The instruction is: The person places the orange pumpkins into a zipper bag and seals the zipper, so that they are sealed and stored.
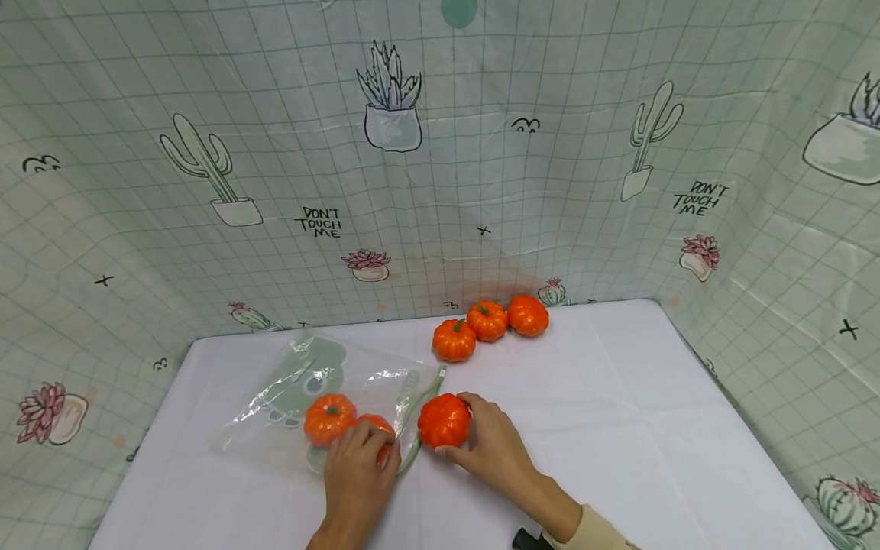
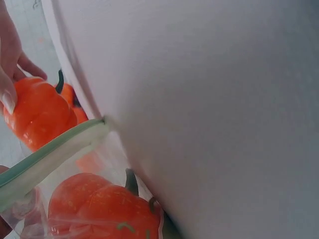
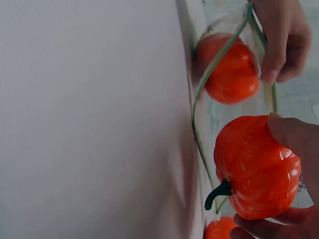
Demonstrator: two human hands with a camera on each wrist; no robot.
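Observation:
My right hand (image 1: 498,451) grips a small orange pumpkin (image 1: 443,420), fingers on its far side and thumb on its near side. In the right wrist view this pumpkin (image 3: 256,167) shows a dark green stem, and it is right at the bag's mouth. A clear zip bag (image 1: 292,382) with a green-edged mouth (image 2: 55,147) lies to the left. With curled fingers, my left hand (image 1: 360,470) pinches the bag's edge, and the mouth stands parted. Inside are two pumpkins, one (image 1: 328,420) in plain sight and another (image 1: 382,429) partly hidden behind the left hand.
Three more orange pumpkins stand in a slanting row at the back of the white table (image 1: 605,428): a left one (image 1: 454,341), a middle one (image 1: 487,321) and a right one (image 1: 528,315). A patterned cloth (image 1: 440,183) hangs behind and at both sides.

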